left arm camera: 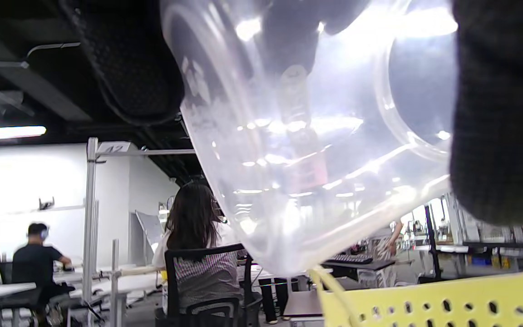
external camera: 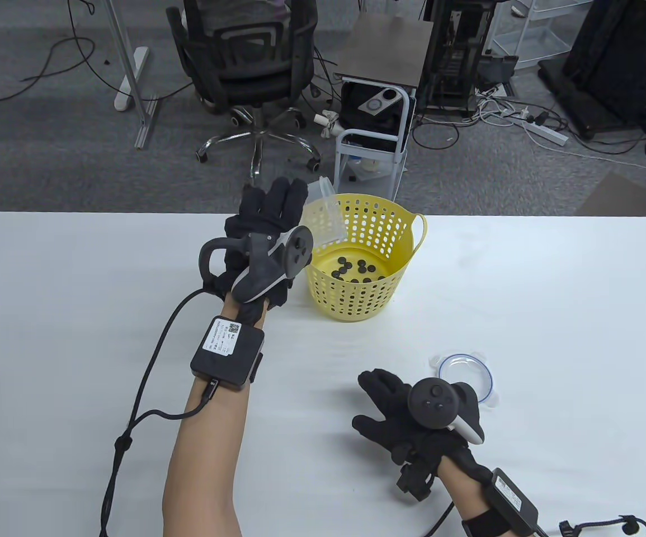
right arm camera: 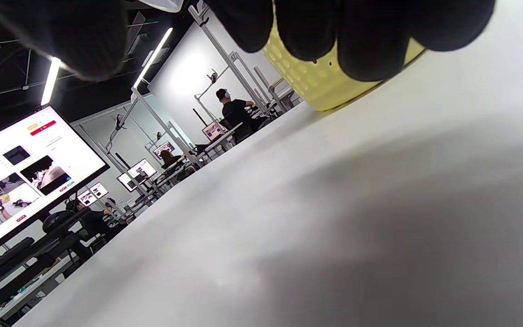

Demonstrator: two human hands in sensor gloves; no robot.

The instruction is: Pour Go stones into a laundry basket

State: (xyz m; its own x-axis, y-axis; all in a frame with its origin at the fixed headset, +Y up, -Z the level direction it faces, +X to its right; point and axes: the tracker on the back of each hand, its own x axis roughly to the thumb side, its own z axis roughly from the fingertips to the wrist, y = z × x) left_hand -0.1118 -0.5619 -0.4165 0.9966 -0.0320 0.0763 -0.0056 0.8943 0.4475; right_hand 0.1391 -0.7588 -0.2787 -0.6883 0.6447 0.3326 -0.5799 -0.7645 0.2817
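A yellow perforated laundry basket (external camera: 390,224) stands at the table's far middle, with several black Go stones (external camera: 353,270) on its bottom. My left hand (external camera: 269,215) grips a clear plastic container (external camera: 327,215) tipped over the basket's left rim. In the left wrist view the container (left arm camera: 307,136) looks empty, above the basket rim (left arm camera: 425,299). My right hand (external camera: 395,417) rests on the table near the front, fingers spread, holding nothing. The basket shows beyond my right fingertips (right arm camera: 366,50) in the right wrist view (right arm camera: 320,86).
The container's clear lid with a blue ring (external camera: 464,376) lies on the table just beyond my right hand. The white table (external camera: 552,291) spreads wide on both sides. An office chair (external camera: 250,72) and a small cart (external camera: 376,117) stand past the far edge.
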